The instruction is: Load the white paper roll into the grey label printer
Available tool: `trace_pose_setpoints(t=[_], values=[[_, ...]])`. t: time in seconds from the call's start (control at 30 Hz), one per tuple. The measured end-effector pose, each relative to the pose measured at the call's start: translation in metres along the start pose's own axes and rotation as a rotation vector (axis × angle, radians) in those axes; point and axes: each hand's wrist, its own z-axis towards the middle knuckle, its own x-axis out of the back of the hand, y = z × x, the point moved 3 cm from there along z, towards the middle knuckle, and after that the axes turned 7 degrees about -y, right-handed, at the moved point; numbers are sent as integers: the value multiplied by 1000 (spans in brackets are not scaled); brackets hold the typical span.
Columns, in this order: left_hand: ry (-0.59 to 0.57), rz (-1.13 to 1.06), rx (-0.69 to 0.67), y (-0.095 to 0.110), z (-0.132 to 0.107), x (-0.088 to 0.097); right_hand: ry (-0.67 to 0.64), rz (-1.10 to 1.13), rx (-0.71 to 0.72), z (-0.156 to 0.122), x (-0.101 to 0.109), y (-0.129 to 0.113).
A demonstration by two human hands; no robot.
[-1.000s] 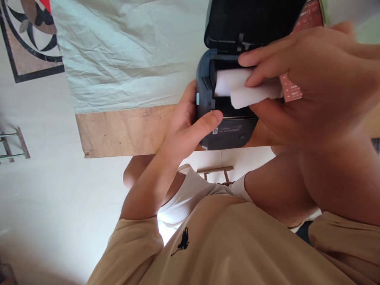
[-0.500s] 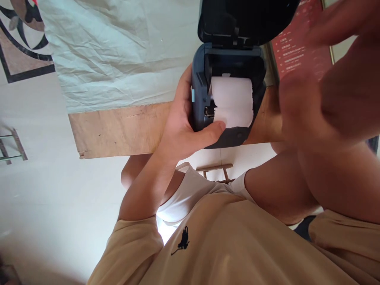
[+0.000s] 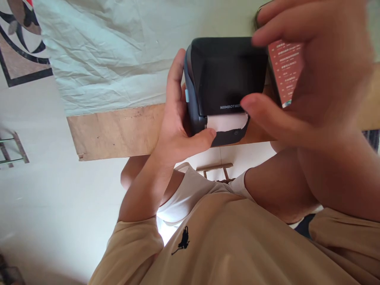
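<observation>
A dark blue label printer (image 3: pixel 196 126) with a glossy black lid (image 3: pixel 228 75) marked NIIMBOT is held above the table's front edge. The lid is down over the body, and a strip of white paper (image 3: pixel 227 122) sticks out from under its front edge. My left hand (image 3: pixel 181 122) wraps round the printer's left side, its thumb pressing on the paper strip. My right hand (image 3: pixel 320 75), slightly blurred, is at the printer's right with fingers spread. Its thumb tip overlaps the lid's front right corner; whether it touches I cannot tell.
A phone (image 3: pixel 286 75) with a red screen of text lies right of the printer, partly hidden by my right hand. A pale green cloth (image 3: pixel 118 59) covers most of the wooden table (image 3: pixel 118 132). Below the edge, a wooden stool (image 3: pixel 218 168) shows between my legs.
The printer's lid has swung down from open, covering the paper roll. My right hand has moved left to the lid. My left hand still holds the printer.
</observation>
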Motion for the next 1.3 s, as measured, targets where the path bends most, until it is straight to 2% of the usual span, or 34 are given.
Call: trace_pose_setpoints(t=[0.07,0.13,0.23,0.33,0.57,0.7,0.8,1.0,1.17,1.23,1.3], values=[[25,-55,-25,2,-1,0,-53,-80,89,0,-4,-9],[25,-82,-65,-6,2,3,-99,-86,113,1,-7,-12],[-11,-88,-108,-20,7,6,-136,-68,46,2,-9,-10],[20,-108,-98,-25,9,8,-168,-93,-61,4,-9,-7],[36,-122,-15,-8,6,4,-145,-82,-23,5,-10,-8],[23,-222,5,-5,10,1,-128,-95,-10,2,-10,-7],[87,-224,-25,-9,15,2,-96,-134,22,1,-11,-8],[132,-269,-73,-19,13,3,-40,-109,146,1,-7,-9],[352,-206,-105,-21,8,10,-61,-100,161,2,-2,-9],[365,-202,-61,-22,10,11,-69,-110,164,3,-2,-10],[341,-222,-48,-22,14,9,-78,-92,71,3,-2,-8]])
